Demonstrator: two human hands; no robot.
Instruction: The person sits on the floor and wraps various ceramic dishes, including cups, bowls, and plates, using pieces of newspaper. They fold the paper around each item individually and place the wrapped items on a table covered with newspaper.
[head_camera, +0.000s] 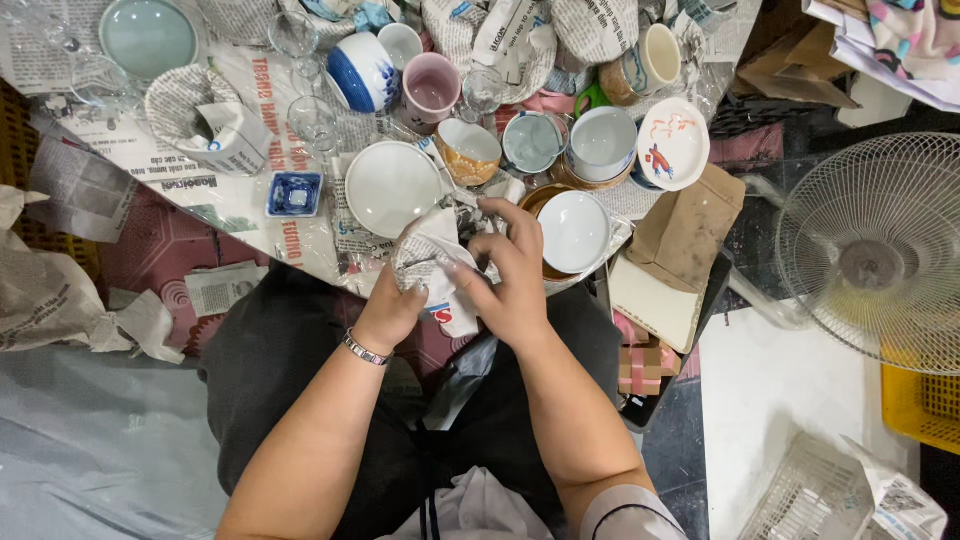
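- Newspaper sheets cover the floor far left, with a small blue square dish and a white plate lying on them.
- Left hand is closed around the near side of a newspaper-wrapped bundle, held over the lap, just near of the plate.
- Bundle looks crinkly and soft outside, probably hard and breakable inside, so I'd cup it from underneath, not pinch the paper.
- Right hand curls over its right side, fingers pressing the paper.
- White bowl sits just right of that.
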